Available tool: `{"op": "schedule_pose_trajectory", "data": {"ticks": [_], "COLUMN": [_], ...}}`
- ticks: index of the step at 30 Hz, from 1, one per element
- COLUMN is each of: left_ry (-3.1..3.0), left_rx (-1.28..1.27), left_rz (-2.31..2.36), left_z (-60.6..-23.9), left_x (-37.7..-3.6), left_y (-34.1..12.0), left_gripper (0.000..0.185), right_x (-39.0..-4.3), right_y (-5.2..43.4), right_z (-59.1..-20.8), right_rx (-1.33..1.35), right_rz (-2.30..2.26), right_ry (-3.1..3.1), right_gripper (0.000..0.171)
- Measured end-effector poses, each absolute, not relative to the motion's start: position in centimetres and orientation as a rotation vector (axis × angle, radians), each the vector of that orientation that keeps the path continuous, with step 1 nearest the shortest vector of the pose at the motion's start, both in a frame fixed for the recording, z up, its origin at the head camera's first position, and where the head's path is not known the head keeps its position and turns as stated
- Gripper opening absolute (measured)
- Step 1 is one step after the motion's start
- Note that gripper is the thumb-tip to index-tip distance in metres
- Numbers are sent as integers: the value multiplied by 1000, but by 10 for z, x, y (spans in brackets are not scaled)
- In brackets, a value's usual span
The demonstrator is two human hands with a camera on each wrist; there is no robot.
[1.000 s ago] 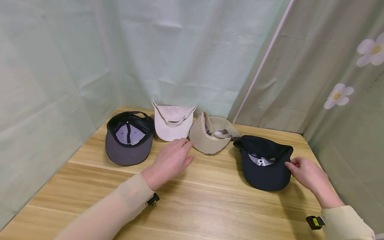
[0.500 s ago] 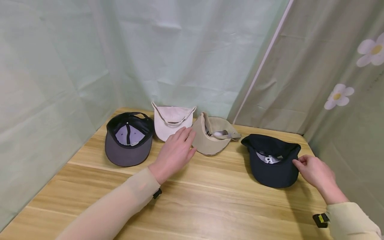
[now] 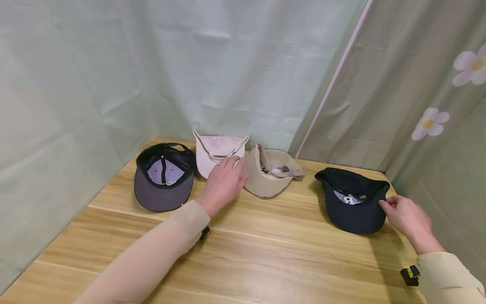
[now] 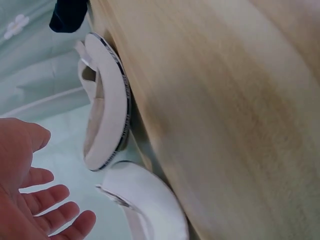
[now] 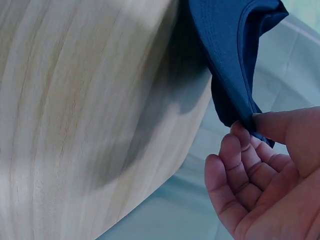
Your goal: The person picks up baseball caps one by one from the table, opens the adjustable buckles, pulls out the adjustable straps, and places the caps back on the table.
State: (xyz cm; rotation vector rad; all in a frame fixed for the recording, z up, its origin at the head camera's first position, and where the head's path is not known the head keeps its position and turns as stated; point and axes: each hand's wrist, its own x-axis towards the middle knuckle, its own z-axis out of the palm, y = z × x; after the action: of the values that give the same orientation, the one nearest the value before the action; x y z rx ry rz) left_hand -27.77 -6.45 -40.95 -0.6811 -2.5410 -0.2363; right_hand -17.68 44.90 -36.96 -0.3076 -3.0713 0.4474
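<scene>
The right hand [image 3: 406, 219] pinches the edge of the navy cap [image 3: 353, 202] at the table's [image 3: 265, 253] right side; the thin hold may slip. Farther, the left hand [image 3: 224, 183], fingers relaxed, reaches the white cap [image 3: 212, 152] and could knock the beige cap [image 3: 265, 175].

A grey-brimmed cap [image 3: 163, 179] lay upside down at the far left of the wooden table [image 3: 265, 253]. Pale green curtains [image 3: 228, 63] hung behind, one with white flowers [image 3: 430, 122].

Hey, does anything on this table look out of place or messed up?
Nothing is damaged or spilled. All four caps lie upside down; the navy cap, pinched by the right hand, sits apart from the other three.
</scene>
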Motion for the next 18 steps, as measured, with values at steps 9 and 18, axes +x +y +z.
{"op": "schedule_pose_trajectory", "data": {"ticks": [9, 18], "left_ry": [-2636, -2684], "left_rx": [-620, -601], "left_rz": [-264, -262], "left_z": [-416, -415], "left_x": [-295, -299], "left_y": [-73, -78], "left_gripper": [57, 57], "right_x": [-185, -198], "right_y": [458, 467], "right_z": [-371, -367], "right_rx": [-341, -362], "right_rz": [444, 402], "right_ry": [-3039, -3020], "right_gripper": [50, 47]}}
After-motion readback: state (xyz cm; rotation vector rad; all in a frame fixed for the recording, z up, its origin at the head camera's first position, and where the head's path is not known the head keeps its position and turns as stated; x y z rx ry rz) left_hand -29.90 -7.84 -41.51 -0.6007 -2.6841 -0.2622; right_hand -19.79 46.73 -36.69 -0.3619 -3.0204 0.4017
